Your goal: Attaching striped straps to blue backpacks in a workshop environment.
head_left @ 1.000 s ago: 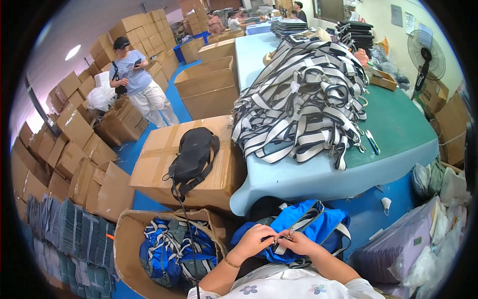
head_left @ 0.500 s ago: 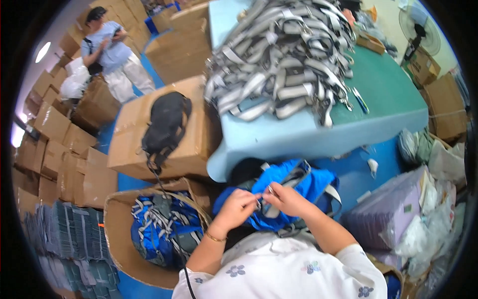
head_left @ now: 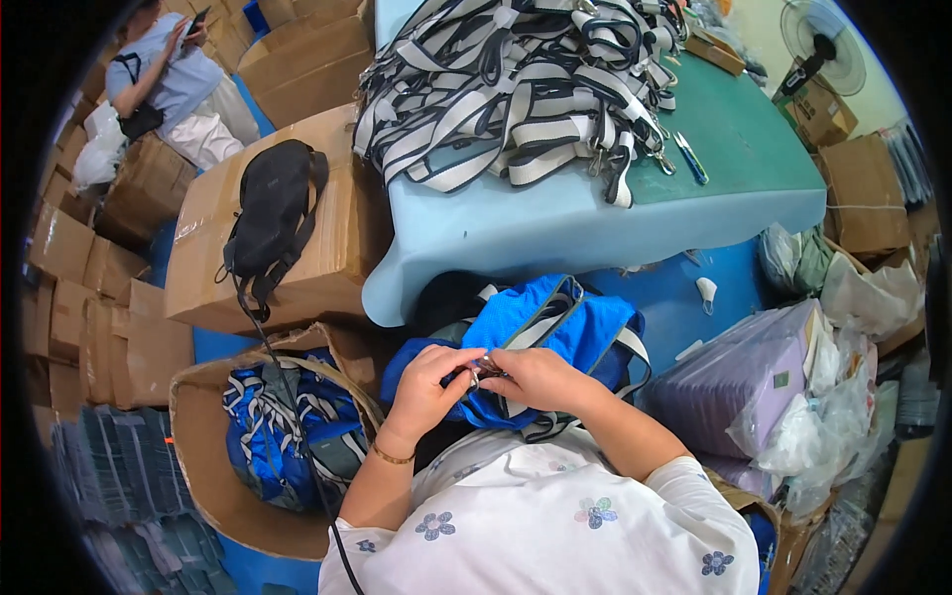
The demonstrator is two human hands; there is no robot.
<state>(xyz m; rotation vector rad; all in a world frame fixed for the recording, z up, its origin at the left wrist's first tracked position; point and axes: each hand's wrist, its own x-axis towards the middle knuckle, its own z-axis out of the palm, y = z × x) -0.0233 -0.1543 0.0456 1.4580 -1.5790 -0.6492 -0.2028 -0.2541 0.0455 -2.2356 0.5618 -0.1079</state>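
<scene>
My left hand (head_left: 428,385) and my right hand (head_left: 540,379) meet over my lap, with fingertips pinched together. Between them is a small shiny metal clip (head_left: 474,377), mostly covered by the fingers, so its exact shape is hard to make out. A bright blue bag (head_left: 516,317) with grey-white straps lies on my lap, under and beyond the hands. On the table ahead is a large heap of black-and-white webbing straps (head_left: 535,109) with metal snap hooks.
To my left, an open cardboard box (head_left: 203,456) holds blue-and-grey bags (head_left: 288,426). A black pouch (head_left: 273,208) rests on a closed carton (head_left: 337,238), its cable running toward me. A cutter (head_left: 692,159) lies on the green tabletop (head_left: 744,149). Purple wrapped stacks (head_left: 739,377) stand at right. A person (head_left: 178,79) holds a phone.
My hands have drawn closer together around the metal clip, the right hand turning more over it. The whole view has shifted, so surroundings appear further up and left.
</scene>
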